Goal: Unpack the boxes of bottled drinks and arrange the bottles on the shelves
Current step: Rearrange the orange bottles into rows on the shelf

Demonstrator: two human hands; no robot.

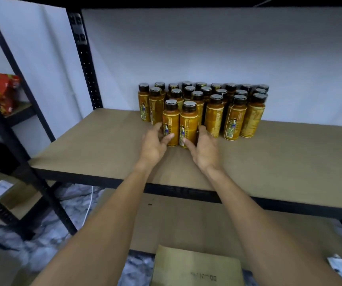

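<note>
Left hand (pixel 155 142) grips the left bottle (pixel 171 120), right hand (pixel 205 148) the right bottle (pixel 189 122) at its 3 o'clock. Other bottles (pixel 236 118) stand at 12 o'clock

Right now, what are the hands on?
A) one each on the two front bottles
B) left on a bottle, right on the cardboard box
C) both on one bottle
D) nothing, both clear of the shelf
A: the left hand holds the front left bottle and the right hand holds the front right bottle, both upright on the shelf.
</note>
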